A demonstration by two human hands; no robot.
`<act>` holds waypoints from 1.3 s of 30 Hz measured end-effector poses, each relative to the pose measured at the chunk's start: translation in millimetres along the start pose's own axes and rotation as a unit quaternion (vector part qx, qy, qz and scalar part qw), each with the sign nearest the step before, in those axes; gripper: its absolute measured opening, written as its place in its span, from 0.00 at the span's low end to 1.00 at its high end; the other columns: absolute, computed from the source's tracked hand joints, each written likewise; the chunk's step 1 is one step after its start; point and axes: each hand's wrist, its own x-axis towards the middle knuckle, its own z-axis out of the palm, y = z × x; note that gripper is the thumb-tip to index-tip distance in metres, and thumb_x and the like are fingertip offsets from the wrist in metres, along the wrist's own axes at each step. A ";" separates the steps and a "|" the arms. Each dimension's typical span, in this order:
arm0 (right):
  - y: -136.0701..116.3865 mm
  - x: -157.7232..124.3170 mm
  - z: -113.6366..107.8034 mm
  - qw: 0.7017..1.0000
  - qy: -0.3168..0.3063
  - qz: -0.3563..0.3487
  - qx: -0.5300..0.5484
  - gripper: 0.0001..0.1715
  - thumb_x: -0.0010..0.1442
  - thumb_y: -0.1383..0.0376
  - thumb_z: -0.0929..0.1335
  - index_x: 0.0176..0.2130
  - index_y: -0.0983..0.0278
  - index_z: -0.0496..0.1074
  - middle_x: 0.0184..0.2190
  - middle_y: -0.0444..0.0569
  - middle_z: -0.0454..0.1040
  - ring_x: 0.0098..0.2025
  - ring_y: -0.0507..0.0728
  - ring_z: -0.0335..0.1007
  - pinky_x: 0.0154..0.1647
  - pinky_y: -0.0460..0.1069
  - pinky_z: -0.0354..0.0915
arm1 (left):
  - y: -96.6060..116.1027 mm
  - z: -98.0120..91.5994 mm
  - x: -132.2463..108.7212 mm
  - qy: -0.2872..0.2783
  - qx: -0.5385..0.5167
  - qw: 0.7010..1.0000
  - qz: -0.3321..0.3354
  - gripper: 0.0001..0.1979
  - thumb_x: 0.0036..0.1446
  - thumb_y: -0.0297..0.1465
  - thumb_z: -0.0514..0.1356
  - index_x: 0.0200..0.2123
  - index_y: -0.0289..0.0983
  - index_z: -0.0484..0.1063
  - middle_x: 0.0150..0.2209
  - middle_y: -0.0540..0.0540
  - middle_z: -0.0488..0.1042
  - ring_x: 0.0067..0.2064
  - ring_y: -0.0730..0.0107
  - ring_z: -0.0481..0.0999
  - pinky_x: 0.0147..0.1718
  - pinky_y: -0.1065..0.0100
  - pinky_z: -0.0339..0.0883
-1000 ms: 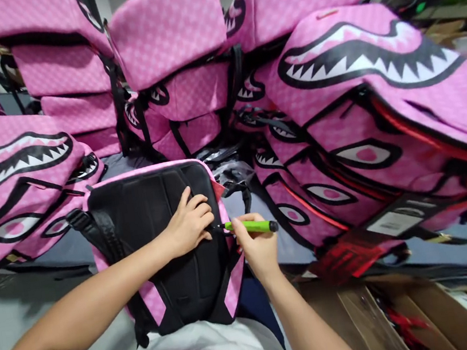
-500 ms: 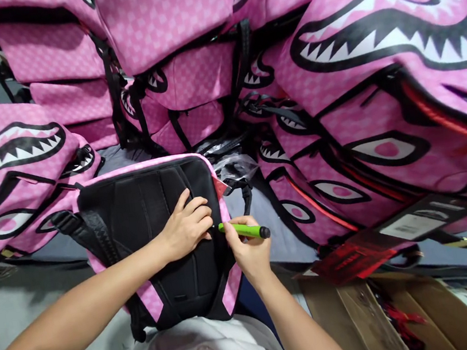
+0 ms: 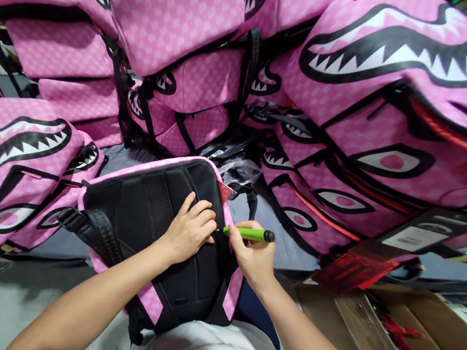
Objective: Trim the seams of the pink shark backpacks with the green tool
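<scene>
A backpack (image 3: 160, 208) lies back side up against my body, its padded panel black and its edges pink. My left hand (image 3: 192, 229) rests on the black panel near its right edge, fingers spread, holding nothing. Between the thumb and fingers of my right hand (image 3: 250, 251) is a green pen with a black end (image 3: 250, 234). Its tip points left, at the backpack's right edge beside my left fingertips. A small red tag (image 3: 226, 191) sticks out from that edge, above the pen.
Stacked pink backpacks with shark mouths stand on the left (image 3: 15, 165), at the back (image 3: 181, 20) and on the right (image 3: 384, 136). Clear plastic wrap (image 3: 239, 171) lies behind the black panel. A red hang tag (image 3: 355, 269) and an open cardboard box (image 3: 358, 319) are at lower right.
The view has shifted slightly, so most things appear a little farther right. Both hands keep nearly the same places on the backpack, and the green pen stays in my right hand.
</scene>
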 end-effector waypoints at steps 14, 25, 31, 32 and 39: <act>3.4 1.6 -3.1 1.000 -0.004 -0.006 -0.004 0.14 0.60 0.56 0.70 0.31 0.64 0.72 0.20 0.43 0.72 0.20 0.51 0.66 0.22 0.46 0.63 | 2.0 0.4 -1.2 0.007 0.002 1.000 -0.003 0.08 0.63 0.36 0.60 0.36 0.37 0.70 0.43 0.47 0.76 0.57 0.58 0.68 0.69 0.44 0.47; 0.1 -5.1 -0.9 1.000 0.004 0.011 0.011 0.14 0.60 0.55 0.70 0.33 0.64 0.71 0.20 0.42 0.71 0.20 0.51 0.65 0.21 0.46 0.63 | 2.3 -1.1 -0.2 -0.002 0.008 1.000 -0.003 0.08 0.62 0.36 0.61 0.37 0.36 0.71 0.43 0.46 0.75 0.57 0.58 0.68 0.68 0.44 0.49; 1.8 -3.4 -4.0 1.000 -0.015 0.007 0.012 0.14 0.60 0.54 0.70 0.34 0.63 0.72 0.21 0.42 0.72 0.20 0.51 0.66 0.22 0.46 0.63 | 2.8 -2.5 0.5 -0.011 0.010 1.000 -0.007 0.09 0.62 0.36 0.61 0.37 0.36 0.71 0.43 0.45 0.75 0.57 0.58 0.67 0.68 0.43 0.50; 2.2 -3.2 -4.2 1.000 -0.016 0.009 0.015 0.14 0.61 0.54 0.70 0.34 0.64 0.72 0.21 0.42 0.72 0.20 0.52 0.66 0.22 0.46 0.63 | 2.9 -2.2 0.2 -0.012 0.011 1.000 -0.008 0.09 0.62 0.36 0.61 0.37 0.36 0.71 0.43 0.46 0.75 0.57 0.58 0.67 0.68 0.43 0.49; 1.3 -0.9 -7.1 0.999 -0.031 0.012 0.028 0.14 0.61 0.55 0.70 0.34 0.64 0.72 0.22 0.42 0.72 0.22 0.51 0.66 0.23 0.46 0.63 | 5.0 -13.9 7.2 -0.034 0.051 0.998 0.003 0.13 0.59 0.40 0.64 0.35 0.36 0.71 0.39 0.47 0.75 0.51 0.59 0.70 0.66 0.45 0.49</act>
